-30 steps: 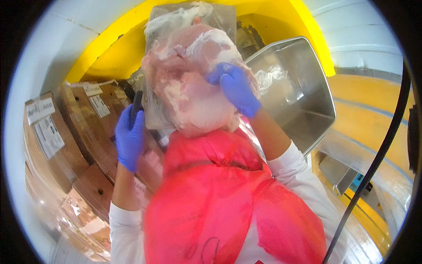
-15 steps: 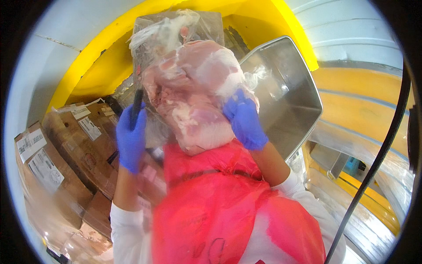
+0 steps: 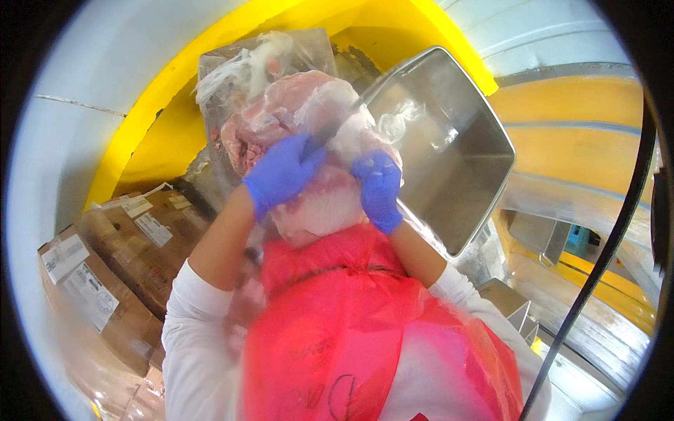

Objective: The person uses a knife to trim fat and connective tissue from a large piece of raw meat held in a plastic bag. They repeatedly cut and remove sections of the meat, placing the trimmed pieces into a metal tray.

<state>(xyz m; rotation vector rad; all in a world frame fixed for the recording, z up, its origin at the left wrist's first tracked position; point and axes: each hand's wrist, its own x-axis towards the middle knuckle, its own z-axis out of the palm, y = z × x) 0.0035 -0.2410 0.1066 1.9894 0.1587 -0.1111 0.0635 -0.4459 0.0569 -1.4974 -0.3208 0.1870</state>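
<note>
A large cut of raw meat [image 3: 319, 203], pale pink with whitish patches, lies in front of me against my red plastic apron [image 3: 330, 309]. My left hand [image 3: 284, 172], in a blue glove, is closed round a knife [image 3: 344, 121] above the middle of the meat. The blade is smeared by motion and points up and to the right; the handle is hidden in the glove. My right hand [image 3: 379, 184], gloved in blue too, is curled with its fingertips pinching the meat's right edge. Clear plastic film [image 3: 246, 67] lies bunched beyond the meat.
A deep metal tub [image 3: 449, 203] stands tilted at the right, close to my right hand, with crumpled clear film [image 3: 397, 121] at its left. Cardboard boxes [image 3: 133, 245] are stacked at the left. A yellow rim [image 3: 137, 126] curves behind the meat. A black cable [image 3: 597, 259] hangs at the right.
My left hand has swung right with the knife, from beside the meat to over its middle. My right hand stays at the meat's right edge, slightly shifted.
</note>
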